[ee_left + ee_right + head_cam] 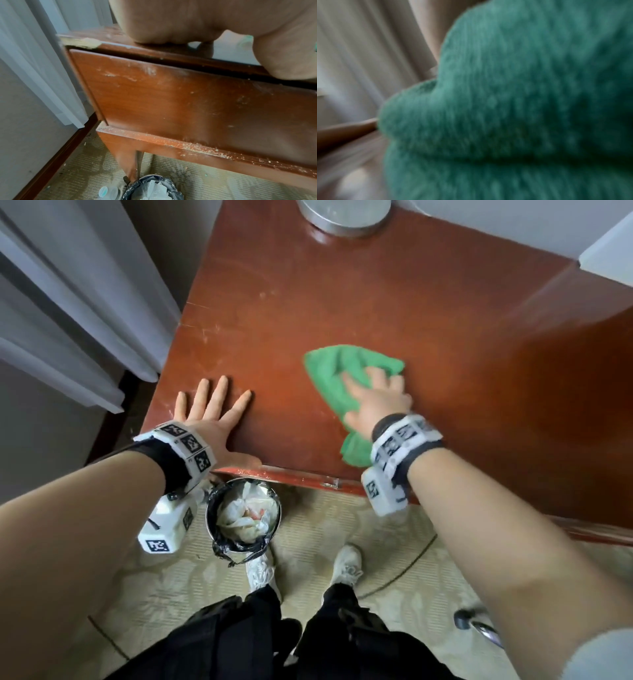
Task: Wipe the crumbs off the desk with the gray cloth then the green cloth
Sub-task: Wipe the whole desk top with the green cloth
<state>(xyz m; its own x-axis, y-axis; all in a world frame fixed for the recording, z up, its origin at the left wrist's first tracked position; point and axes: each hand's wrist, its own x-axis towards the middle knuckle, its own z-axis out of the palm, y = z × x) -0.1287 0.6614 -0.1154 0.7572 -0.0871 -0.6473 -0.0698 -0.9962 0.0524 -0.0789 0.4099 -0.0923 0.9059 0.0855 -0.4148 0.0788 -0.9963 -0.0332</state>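
Bare table (308, 302) stretches beyond the green cloth (337, 378) up to a round metal base (342, 215) at the far edge. Left hand (209, 412) blocks the near-left corner; curtain (68, 302) flanks that side.

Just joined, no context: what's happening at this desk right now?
A person is wiping the wooden desk with the green cloth. Their right hand presses on the cloth near the front edge, while the left hand lies flat on the desk with fingers spread. A lined bin sits on the floor below the edge. Crumbs cling to the desk's lower front rail. No gray cloth is in view.
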